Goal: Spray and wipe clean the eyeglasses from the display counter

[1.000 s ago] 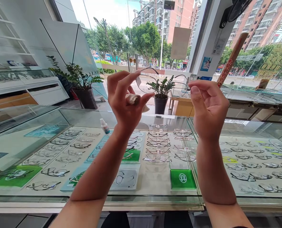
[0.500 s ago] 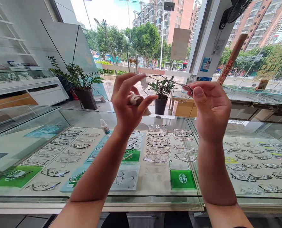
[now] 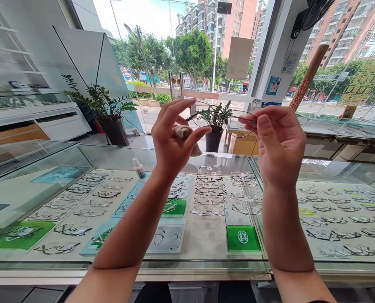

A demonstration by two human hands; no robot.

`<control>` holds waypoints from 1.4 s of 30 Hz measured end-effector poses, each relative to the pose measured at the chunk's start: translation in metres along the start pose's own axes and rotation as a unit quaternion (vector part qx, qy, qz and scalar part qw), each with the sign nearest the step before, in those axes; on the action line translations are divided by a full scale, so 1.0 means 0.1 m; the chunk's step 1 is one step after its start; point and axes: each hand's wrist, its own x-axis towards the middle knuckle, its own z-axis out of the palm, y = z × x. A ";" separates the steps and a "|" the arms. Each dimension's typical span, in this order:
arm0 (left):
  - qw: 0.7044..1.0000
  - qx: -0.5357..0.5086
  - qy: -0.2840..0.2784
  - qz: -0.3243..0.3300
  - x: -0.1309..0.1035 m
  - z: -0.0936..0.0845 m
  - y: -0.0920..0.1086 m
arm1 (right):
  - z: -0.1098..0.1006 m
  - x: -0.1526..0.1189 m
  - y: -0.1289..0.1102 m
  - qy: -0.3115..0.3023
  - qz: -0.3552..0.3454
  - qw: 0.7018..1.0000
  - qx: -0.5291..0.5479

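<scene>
A pair of thin-rimmed eyeglasses (image 3: 219,112) is held up in front of me, above the glass counter. My right hand (image 3: 279,141) pinches its right end between thumb and fingers. My left hand (image 3: 168,136) is at the other end, thumb and forefinger spread apart around the left lens; whether they touch the frame, I cannot tell. A crumpled beige cloth (image 3: 181,132) is tucked in the left palm under the curled fingers, and a corner of it hangs below the thumb. A dark temple arm shows near the left fingers.
Below the hands, a glass display case (image 3: 206,240) holds rows of eyeglasses. A small white spray bottle (image 3: 139,168) stands behind the left forearm. Green display pads (image 3: 234,248) lie in the case. Potted plants (image 3: 114,130) stand beyond the counter, before a glass shopfront.
The eyeglasses have tilted, so the dark temple arm now shows at the left and the white tag has mostly dropped from sight. My left hand has shifted slightly right.
</scene>
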 end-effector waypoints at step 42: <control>0.916 -0.171 -0.218 -0.290 -0.03 0.06 0.52 | 0.13 -0.07 0.04 -0.107 -0.003 0.961 -0.254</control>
